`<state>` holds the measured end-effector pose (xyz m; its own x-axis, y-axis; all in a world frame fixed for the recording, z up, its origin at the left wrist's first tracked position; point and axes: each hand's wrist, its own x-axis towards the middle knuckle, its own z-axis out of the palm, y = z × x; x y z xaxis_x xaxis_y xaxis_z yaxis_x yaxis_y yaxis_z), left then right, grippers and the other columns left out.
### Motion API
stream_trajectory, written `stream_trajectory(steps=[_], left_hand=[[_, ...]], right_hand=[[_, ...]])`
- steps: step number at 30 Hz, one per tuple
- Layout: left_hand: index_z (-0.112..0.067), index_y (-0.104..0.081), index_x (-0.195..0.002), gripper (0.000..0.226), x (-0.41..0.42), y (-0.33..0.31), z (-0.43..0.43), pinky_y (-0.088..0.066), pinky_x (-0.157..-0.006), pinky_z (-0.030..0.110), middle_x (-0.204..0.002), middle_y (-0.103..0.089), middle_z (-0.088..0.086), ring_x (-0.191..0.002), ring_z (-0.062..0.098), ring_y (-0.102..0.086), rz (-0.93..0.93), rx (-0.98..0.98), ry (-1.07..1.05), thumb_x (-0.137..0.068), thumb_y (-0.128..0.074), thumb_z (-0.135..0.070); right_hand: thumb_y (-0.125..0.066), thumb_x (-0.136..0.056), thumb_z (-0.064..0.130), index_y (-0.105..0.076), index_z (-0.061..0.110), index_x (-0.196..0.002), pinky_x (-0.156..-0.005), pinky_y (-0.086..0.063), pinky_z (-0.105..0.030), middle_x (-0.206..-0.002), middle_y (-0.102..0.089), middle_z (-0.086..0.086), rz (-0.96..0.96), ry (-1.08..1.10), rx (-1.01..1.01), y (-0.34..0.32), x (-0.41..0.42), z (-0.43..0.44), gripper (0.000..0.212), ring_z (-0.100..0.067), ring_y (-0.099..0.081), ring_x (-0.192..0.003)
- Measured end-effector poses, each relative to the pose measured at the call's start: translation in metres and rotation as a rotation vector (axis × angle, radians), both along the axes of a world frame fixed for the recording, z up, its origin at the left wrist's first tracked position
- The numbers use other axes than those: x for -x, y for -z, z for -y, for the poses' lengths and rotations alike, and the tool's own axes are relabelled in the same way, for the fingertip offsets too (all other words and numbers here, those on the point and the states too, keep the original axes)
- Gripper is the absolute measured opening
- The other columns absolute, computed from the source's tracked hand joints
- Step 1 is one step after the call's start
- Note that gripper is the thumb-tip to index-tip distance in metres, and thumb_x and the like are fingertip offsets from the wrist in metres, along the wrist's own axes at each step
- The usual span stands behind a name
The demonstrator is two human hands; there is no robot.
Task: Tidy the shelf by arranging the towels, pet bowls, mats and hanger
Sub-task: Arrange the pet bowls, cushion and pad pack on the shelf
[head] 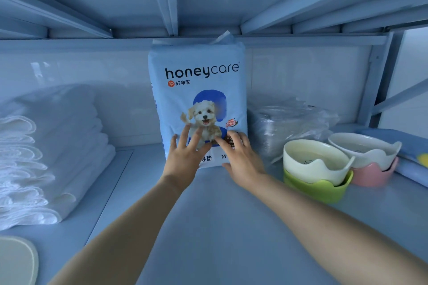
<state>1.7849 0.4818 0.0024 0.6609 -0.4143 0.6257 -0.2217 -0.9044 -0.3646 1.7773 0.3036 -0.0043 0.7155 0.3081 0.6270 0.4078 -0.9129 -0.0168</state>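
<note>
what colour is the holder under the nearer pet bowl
Lime green: the holder shows best in the head view.

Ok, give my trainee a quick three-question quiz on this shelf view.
1. True or false: the left hand and right hand both touch the upright honeycare pack.
2. What lies left of the pack? A) folded white towels B) shoes C) bottles
3. How many pet bowls sit right of the pack?
Key: 1 true; 2 A; 3 two.
</note>
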Motion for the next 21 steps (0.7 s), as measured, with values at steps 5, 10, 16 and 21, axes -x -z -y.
stream_trajectory(steps=[5,10,16,21], left_hand=[[-0.032,-0.041,-0.137,0.067,-0.003,-0.005,0.000,-0.036,-0.105,0.047,-0.149,-0.008,0.005,-0.142,0.038,-0.005,-0.143,-0.009,-0.003,-0.077,-0.070,-0.034],[-0.026,-0.017,-0.147,0.055,0.005,0.002,0.005,-0.019,-0.113,0.049,-0.155,0.016,0.003,-0.142,0.027,0.019,-0.324,-0.105,-0.144,-0.097,-0.033,-0.043],[-0.015,-0.015,-0.147,0.052,0.015,0.013,0.017,-0.020,-0.111,0.048,-0.154,0.021,0.006,-0.144,0.027,0.010,-0.363,-0.118,-0.254,-0.101,-0.027,-0.035],[-0.015,-0.019,-0.146,0.046,0.020,0.019,0.009,-0.026,-0.109,0.038,-0.155,-0.012,-0.002,-0.142,0.013,-0.013,-0.403,0.036,-0.186,-0.101,-0.026,-0.025]], right_hand=[[-0.054,-0.091,0.031,-0.018,0.026,-0.146,-0.091,-0.049,-0.041,-0.150,-0.010,-0.005,-0.101,0.043,0.052,-0.007,-0.010,-0.002,0.066,-0.026,-0.013,-0.137],[-0.047,-0.093,0.042,-0.007,0.030,-0.148,-0.102,-0.039,-0.040,-0.153,0.007,-0.001,-0.271,0.096,0.062,-0.011,-0.019,-0.001,0.069,-0.024,-0.010,-0.139],[-0.042,-0.094,0.043,-0.015,0.029,-0.147,-0.104,-0.037,-0.043,-0.154,-0.001,0.001,-0.357,0.105,-0.009,-0.010,-0.013,-0.008,0.061,-0.023,-0.014,-0.139],[-0.033,-0.098,0.040,-0.024,0.022,-0.145,-0.109,-0.030,-0.041,-0.154,-0.017,-0.001,-0.453,0.079,-0.015,0.012,-0.004,-0.001,0.051,-0.019,-0.016,-0.140]])
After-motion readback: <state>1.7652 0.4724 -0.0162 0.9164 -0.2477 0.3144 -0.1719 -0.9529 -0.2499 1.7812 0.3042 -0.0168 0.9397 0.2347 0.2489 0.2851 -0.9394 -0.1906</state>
